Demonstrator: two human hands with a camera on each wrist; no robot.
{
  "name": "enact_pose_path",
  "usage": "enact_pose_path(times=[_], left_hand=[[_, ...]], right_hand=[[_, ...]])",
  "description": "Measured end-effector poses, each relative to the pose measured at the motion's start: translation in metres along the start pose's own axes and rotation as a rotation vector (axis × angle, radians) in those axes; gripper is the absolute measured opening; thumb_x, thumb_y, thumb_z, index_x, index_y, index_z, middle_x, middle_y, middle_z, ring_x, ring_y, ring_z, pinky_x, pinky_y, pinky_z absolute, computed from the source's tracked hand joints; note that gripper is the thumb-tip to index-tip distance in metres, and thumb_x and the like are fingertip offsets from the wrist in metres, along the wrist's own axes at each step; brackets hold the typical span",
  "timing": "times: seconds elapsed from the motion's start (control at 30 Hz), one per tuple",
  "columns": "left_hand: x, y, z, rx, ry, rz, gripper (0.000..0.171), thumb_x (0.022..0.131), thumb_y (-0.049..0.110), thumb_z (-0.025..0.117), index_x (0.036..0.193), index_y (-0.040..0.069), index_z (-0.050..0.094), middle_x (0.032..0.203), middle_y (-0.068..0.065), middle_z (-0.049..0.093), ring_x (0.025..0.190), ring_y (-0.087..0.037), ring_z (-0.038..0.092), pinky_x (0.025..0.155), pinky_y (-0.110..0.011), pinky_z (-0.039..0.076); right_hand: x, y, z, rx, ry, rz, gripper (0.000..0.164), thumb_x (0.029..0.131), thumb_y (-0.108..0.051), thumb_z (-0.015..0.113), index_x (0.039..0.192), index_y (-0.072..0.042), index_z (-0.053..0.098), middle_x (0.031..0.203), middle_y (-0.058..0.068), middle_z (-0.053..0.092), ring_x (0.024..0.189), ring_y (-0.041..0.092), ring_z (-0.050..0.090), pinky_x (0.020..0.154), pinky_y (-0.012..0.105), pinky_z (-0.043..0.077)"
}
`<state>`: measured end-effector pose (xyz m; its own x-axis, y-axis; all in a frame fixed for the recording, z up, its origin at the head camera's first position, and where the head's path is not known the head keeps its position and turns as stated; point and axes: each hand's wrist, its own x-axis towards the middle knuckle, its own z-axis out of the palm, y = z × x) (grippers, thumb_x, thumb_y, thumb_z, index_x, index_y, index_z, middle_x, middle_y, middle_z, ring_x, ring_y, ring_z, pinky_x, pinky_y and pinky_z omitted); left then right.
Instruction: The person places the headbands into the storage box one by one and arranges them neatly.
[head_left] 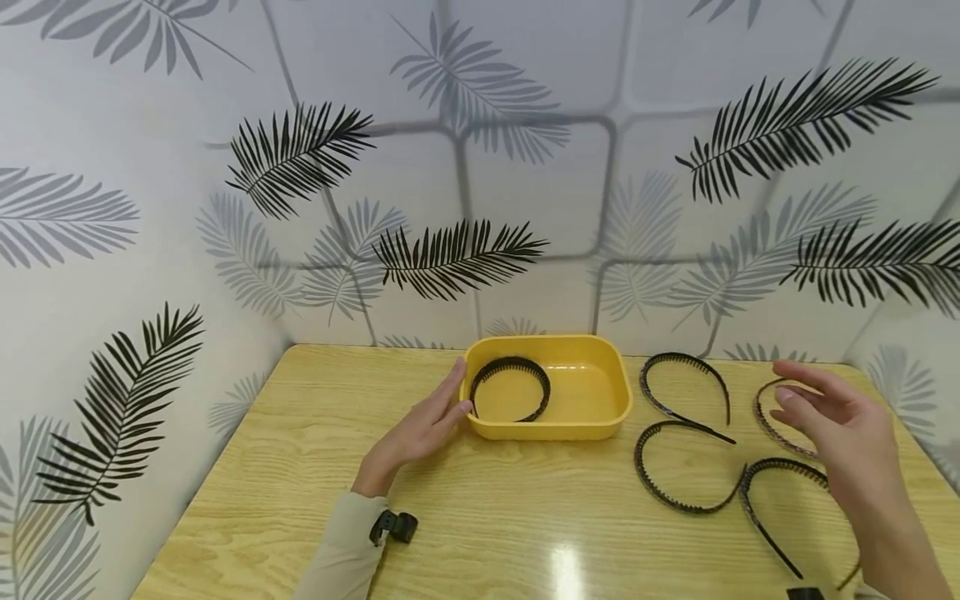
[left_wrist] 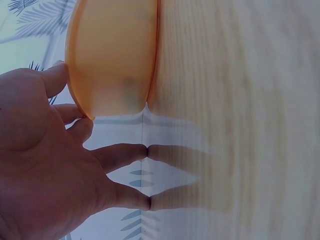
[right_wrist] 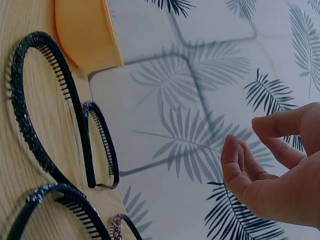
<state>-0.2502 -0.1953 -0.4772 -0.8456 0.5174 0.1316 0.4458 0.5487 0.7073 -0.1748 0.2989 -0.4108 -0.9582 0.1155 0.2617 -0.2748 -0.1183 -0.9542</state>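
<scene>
A glossy light-wood table (head_left: 480, 533) stands in a corner of palm-leaf wallpaper (head_left: 525, 167).

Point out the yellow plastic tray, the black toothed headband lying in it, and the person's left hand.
Yellow plastic tray (head_left: 592, 429), head view, on its front wall.
Black toothed headband in the tray (head_left: 511, 363), head view, top of its arc.
Left hand (head_left: 422, 432), head view, back of the hand.

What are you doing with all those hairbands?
A person's left hand rests open against the side of a yellow tub on the wooden table. One black headband lies inside the tub. Four more headbands lie on the table to its right, and the right hand hovers open above them, holding nothing.
</scene>
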Motion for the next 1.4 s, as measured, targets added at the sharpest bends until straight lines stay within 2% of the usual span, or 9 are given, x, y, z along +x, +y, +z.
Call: enact_pose_path(times=[0.17,0.33,0.53,0.73,0.83,1.03,1.23,1.37,1.4], left_hand=[[0.001,-0.001,0.000,0.002,-0.013,-0.007,0.067,0.114,0.026,0.040,0.164,0.001,0.003,0.171,-0.010,-0.001,0.157,-0.027,0.005,0.125,-0.048,0.013],[0.001,-0.002,0.000,0.018,-0.008,-0.016,0.067,0.114,0.027,0.039,0.164,0.001,0.003,0.171,-0.015,0.002,0.157,-0.026,0.005,0.125,-0.046,0.013],[0.003,-0.001,0.002,0.010,-0.002,-0.005,0.067,0.114,0.027,0.040,0.164,0.001,0.004,0.171,-0.016,0.003,0.157,-0.026,0.006,0.125,-0.047,0.013],[0.004,-0.002,0.003,0.009,0.000,-0.002,0.067,0.114,0.028,0.039,0.164,0.001,0.003,0.171,-0.013,0.001,0.157,-0.026,0.005,0.125,-0.046,0.012],[0.003,-0.003,0.002,0.012,-0.005,-0.013,0.068,0.114,0.030,0.039,0.164,0.003,0.002,0.171,-0.011,0.000,0.157,-0.023,0.004,0.125,-0.044,0.012],[0.000,-0.002,0.000,0.012,-0.007,-0.026,0.068,0.114,0.029,0.040,0.164,0.004,0.003,0.171,-0.010,0.000,0.157,-0.023,0.004,0.125,-0.044,0.012],[0.001,-0.001,0.001,0.002,-0.007,-0.003,0.067,0.114,0.028,0.039,0.164,0.001,0.003,0.171,-0.013,0.000,0.157,-0.028,0.005,0.125,-0.048,0.012],[0.002,-0.001,0.003,-0.001,-0.003,-0.001,0.067,0.114,0.029,0.039,0.164,0.001,0.004,0.171,-0.013,0.000,0.157,-0.029,0.006,0.125,-0.050,0.013],[0.002,0.000,0.003,-0.002,-0.003,-0.002,0.067,0.114,0.029,0.039,0.164,0.001,0.004,0.171,-0.012,0.000,0.157,-0.028,0.006,0.125,-0.049,0.013]], right_hand=[[0.000,0.004,-0.024,-0.006,0.049,-0.043,0.036,0.098,0.009,0.063,0.132,-0.002,0.068,0.124,-0.006,0.067,0.102,0.002,0.068,0.078,0.018,0.058],[0.003,0.004,-0.046,-0.018,0.128,-0.040,0.037,0.097,0.007,0.065,0.133,-0.001,0.068,0.122,-0.006,0.066,0.102,0.001,0.067,0.076,0.016,0.057],[0.004,0.013,-0.074,-0.108,0.224,-0.013,0.037,0.099,0.003,0.062,0.133,-0.010,0.068,0.118,-0.011,0.061,0.094,-0.003,0.064,0.070,0.011,0.054],[0.003,0.029,-0.101,-0.160,0.275,0.097,0.035,0.100,-0.001,0.063,0.123,-0.027,0.071,0.108,-0.014,0.057,0.086,-0.006,0.060,0.062,0.010,0.053],[0.003,0.037,-0.114,-0.163,0.253,0.143,0.037,0.100,-0.002,0.064,0.124,-0.031,0.068,0.106,-0.015,0.056,0.085,-0.006,0.059,0.060,0.012,0.054],[0.001,0.053,-0.130,-0.260,0.215,0.260,0.042,0.100,-0.010,0.067,0.132,-0.035,0.057,0.098,-0.019,0.054,0.080,-0.008,0.060,0.061,0.015,0.056],[-0.002,0.063,-0.142,-0.256,0.175,0.284,0.039,0.099,-0.006,0.068,0.121,-0.037,0.059,0.092,-0.020,0.057,0.074,-0.002,0.065,0.060,0.018,0.058],[-0.001,0.066,-0.147,-0.333,0.139,0.337,0.053,0.100,-0.012,0.068,0.146,-0.031,0.051,0.100,-0.015,0.053,0.076,-0.002,0.065,0.065,0.019,0.059],[0.000,0.067,-0.148,-0.380,0.128,0.351,0.058,0.102,-0.015,0.067,0.154,-0.027,0.045,0.106,-0.008,0.054,0.077,-0.003,0.065,0.066,0.020,0.059]])
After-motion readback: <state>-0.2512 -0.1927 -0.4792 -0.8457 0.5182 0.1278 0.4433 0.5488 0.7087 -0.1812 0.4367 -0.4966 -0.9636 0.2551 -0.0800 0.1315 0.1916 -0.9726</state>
